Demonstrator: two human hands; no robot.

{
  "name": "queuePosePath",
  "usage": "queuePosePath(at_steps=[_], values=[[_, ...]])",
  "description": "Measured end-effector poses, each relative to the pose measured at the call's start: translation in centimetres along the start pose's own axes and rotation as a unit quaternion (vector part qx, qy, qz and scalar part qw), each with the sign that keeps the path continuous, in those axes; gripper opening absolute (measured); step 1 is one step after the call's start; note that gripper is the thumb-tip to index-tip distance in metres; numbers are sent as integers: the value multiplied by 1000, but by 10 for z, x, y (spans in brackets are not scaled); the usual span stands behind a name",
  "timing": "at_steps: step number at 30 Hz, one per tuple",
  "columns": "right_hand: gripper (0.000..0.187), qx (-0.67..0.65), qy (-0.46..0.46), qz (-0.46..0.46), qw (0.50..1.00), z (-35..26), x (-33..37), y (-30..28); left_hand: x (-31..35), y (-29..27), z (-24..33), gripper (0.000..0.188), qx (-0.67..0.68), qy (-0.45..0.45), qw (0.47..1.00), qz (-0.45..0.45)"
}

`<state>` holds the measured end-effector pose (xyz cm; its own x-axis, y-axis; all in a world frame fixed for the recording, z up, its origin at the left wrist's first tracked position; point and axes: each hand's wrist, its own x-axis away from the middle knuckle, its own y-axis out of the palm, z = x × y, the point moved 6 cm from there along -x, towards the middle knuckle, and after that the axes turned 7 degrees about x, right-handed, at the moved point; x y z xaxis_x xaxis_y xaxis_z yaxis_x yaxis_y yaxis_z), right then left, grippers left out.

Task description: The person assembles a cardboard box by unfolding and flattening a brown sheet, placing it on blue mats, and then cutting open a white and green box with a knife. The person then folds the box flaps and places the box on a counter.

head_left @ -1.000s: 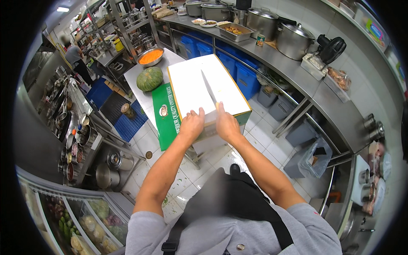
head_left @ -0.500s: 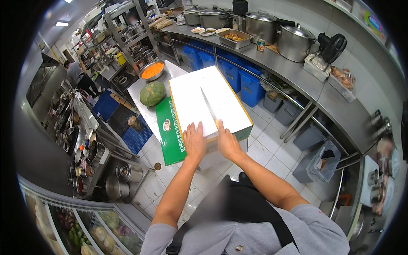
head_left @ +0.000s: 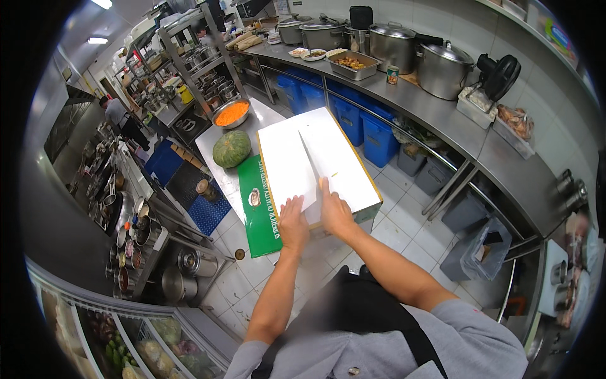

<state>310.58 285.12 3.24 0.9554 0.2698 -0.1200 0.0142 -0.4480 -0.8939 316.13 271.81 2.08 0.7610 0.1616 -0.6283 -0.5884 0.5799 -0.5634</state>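
Head view: knife (head_left: 310, 165) gripped in right hand (head_left: 334, 215), blade laid flat on white board (head_left: 287, 151). Left hand (head_left: 293, 224) spread, pressed on board near edge, just beside blade. Risk judged: blade slip toward left fingers; board shift on table (head_left: 214, 148).

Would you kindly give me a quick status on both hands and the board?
Left hand flat on white cutting board. Right hand gripping knife, blade lying on board. Green pumpkin off to the left, clear.
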Motion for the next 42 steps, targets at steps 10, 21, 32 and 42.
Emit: queuePosePath(at_steps=[10,21,32,42], values=[[70,-20,6,11,1000,10,-86,8,6,-17,23,45,89,-23,994,67],[57,-150,38,-23,988,31,-96,0,2,-13,21,46,90,-29,994,53],[50,-444,27,29,895,139,-112,-83,3,-41,15,59,-82,-57,990,-98],[43,-104,-104,-38,988,286,-292,-133,48,-26,3,59,-218,-268,938,40]])
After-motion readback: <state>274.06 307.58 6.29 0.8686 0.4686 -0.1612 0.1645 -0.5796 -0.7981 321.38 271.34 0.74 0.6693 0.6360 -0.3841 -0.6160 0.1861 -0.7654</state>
